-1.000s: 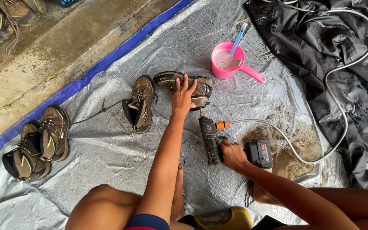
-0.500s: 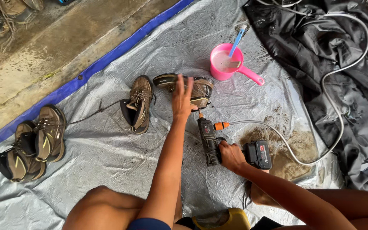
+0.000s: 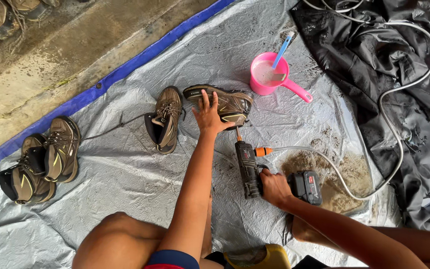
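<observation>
Pressing down, left hand (image 3: 209,115) lying flat, fingers spread, on brown boot (image 3: 220,103) tipped on side at centre of grey tarp (image 3: 125,189). Right hand (image 3: 273,187) wrapping closed around black cordless spray gun (image 3: 249,168), nozzle pointing at boot's sole. Grey hose (image 3: 324,167) feeding in via orange connector. Second boot (image 3: 165,119) lying just left. Pink scoop (image 3: 269,74) holding blue brush, sitting just beyond. Red label showing on battery pack (image 3: 307,187).

Soft, even daylight falls on my work — no hard shadows, only faint ones under my arms. The wet tarp (image 3: 125,199) gives a dull sheen, the black sheet (image 3: 414,124) small glints. Everything looks sharp — slight stretching at the edges.
</observation>
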